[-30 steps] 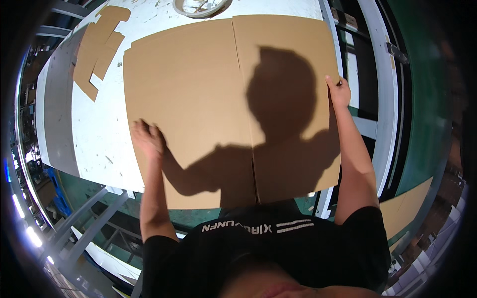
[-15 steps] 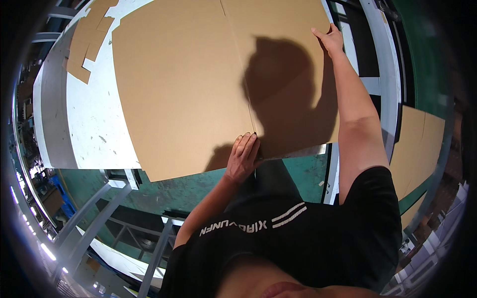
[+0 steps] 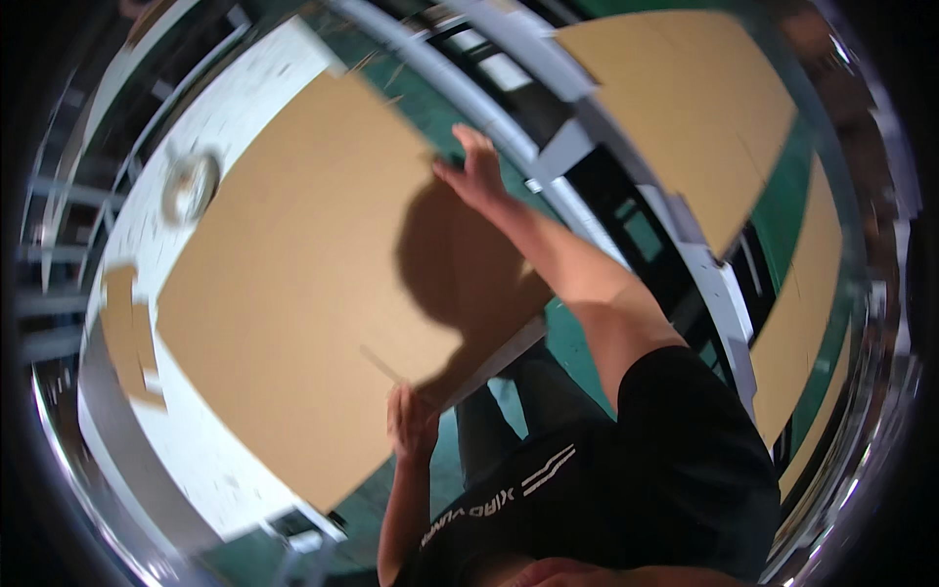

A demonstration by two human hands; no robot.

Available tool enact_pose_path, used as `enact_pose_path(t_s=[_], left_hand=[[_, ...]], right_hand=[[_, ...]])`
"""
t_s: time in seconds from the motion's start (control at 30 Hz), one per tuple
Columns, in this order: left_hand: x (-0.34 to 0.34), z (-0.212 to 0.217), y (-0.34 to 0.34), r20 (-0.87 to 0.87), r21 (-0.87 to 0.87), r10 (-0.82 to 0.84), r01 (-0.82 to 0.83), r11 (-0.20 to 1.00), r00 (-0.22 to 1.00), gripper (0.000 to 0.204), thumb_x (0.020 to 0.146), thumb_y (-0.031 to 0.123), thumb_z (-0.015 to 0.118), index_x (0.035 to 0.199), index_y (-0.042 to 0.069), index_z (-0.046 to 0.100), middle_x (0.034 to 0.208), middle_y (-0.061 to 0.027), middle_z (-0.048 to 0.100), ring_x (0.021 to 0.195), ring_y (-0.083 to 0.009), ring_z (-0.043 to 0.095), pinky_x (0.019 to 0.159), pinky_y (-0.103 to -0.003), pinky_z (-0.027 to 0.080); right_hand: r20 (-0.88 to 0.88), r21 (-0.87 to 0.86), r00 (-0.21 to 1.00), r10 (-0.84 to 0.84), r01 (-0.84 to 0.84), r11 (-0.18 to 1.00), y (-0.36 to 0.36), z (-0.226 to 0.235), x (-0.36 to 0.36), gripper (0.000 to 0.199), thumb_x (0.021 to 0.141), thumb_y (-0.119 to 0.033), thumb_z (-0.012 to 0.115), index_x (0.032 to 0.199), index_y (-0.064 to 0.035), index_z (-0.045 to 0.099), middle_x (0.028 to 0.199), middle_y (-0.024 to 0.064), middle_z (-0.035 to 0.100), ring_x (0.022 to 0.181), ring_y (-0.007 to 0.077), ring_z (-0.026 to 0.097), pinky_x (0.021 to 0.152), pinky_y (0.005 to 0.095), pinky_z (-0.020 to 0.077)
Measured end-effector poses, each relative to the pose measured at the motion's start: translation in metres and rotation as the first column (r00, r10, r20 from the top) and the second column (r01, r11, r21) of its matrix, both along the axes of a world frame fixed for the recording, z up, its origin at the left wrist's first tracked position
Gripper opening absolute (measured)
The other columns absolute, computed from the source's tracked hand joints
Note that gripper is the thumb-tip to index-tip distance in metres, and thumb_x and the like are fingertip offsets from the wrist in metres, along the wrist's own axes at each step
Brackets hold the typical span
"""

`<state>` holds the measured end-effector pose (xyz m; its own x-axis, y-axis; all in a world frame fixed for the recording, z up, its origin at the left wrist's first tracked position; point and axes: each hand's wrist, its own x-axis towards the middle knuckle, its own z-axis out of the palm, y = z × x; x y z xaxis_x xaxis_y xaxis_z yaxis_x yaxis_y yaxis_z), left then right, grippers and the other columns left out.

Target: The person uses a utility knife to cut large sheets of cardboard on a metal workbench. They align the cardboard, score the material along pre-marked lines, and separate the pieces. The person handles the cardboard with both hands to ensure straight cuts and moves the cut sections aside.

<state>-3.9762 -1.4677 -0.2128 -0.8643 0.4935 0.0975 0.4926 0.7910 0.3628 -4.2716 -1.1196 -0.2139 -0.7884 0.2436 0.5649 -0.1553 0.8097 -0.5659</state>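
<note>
A large flat brown cardboard sheet [image 3: 293, 293] lies on a white table [image 3: 196, 460], tilted in the view. My left hand [image 3: 411, 423] grips its near edge, close to a fold line. My right hand [image 3: 474, 171] holds the sheet's far right edge, arm stretched out across it. My shadow falls on the middle of the sheet.
A round roll of tape [image 3: 189, 186] and small cardboard offcuts [image 3: 127, 338] lie on the table to the left. More large cardboard sheets [image 3: 685, 117] lie stacked to the right beyond a grey metal frame [image 3: 626, 186]. The floor is green.
The view has swung hard to the right. My left hand stays on the near edge and my right hand on the far right edge; the stacked sheets at the right have come into view.
</note>
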Motion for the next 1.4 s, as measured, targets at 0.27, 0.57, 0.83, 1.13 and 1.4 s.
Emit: enact_pose_path(t_s=[0.27, 0.57, 0.83, 1.13, 1.4], left_hand=[[0.0, 0.009, 0.002, 0.028, -0.189, 0.03, -0.024, 0.982, 0.999, 0.051, 0.075, 0.024, 0.066, 0.114, -0.005, 0.053, 0.122, -0.0212, 0.052, 0.113, -0.0382, 0.05, 0.099, -0.045, 0.04], [-0.013, 0.013, 0.018, -0.219, -0.137, 0.004, -0.034, 0.99, 0.976, 0.029, 0.075, 0.005, 0.055, 0.103, -0.003, 0.058, 0.104, -0.0206, 0.06, 0.097, -0.0354, 0.06, 0.088, -0.041, 0.049], [0.009, 0.015, -0.005, -0.056, 0.027, 0.123, -0.122, 0.992, 0.991, 0.051, 0.07, 0.015, 0.067, 0.117, 0.0, 0.053, 0.119, -0.0199, 0.053, 0.112, -0.0368, 0.051, 0.097, -0.043, 0.042], [0.015, -0.047, -0.014, 0.071, 0.237, 0.163, -0.175, 0.955, 0.984, 0.053, 0.076, 0.02, 0.065, 0.124, 0.002, 0.049, 0.128, -0.0185, 0.048, 0.116, -0.0345, 0.049, 0.099, -0.043, 0.039], [0.041, -0.024, -0.012, 0.274, 0.329, 0.114, -0.204, 0.922, 0.955, 0.045, 0.077, 0.014, 0.061, 0.12, 0.003, 0.052, 0.123, -0.0173, 0.051, 0.11, -0.036, 0.049, 0.095, -0.041, 0.041]], right_hand=[[0.264, 0.796, 0.587, -0.765, 0.316, 0.517, 0.279, 0.072, 0.188, 0.076, 0.069, -0.025, 0.073, 0.131, -0.0027, 0.035, 0.135, 0.0207, 0.036, 0.124, 0.0397, 0.036, 0.102, 0.0514, 0.0315], [0.385, 0.661, 0.823, -0.419, 0.071, 0.747, 0.277, 0.221, 0.105, 0.023, 0.071, 0.003, 0.051, 0.093, -0.0006, 0.054, 0.082, 0.0216, 0.061, 0.077, 0.0396, 0.061, 0.067, 0.0457, 0.0505], [0.35, -0.374, 0.824, 0.445, -0.313, 0.873, 0.088, 0.518, 0.211, 0.051, 0.067, -0.004, 0.056, 0.117, 0.0064, 0.052, 0.109, 0.0111, 0.061, 0.098, 0.0196, 0.061, 0.086, 0.0289, 0.0468], [0.184, -0.734, 0.719, 0.671, -0.353, 0.58, -0.003, 0.451, 0.251, 0.052, 0.072, -0.009, 0.066, 0.121, 0.0027, 0.051, 0.109, 0.0092, 0.061, 0.094, 0.0162, 0.061, 0.084, 0.0287, 0.0487], [0.273, -0.866, 0.657, 0.703, -0.15, 0.477, -0.203, 0.189, 0.251, 0.041, 0.075, 0.004, 0.059, 0.116, -0.0007, 0.054, 0.104, 0.0054, 0.061, 0.092, 0.0135, 0.057, 0.084, 0.0298, 0.0458]])
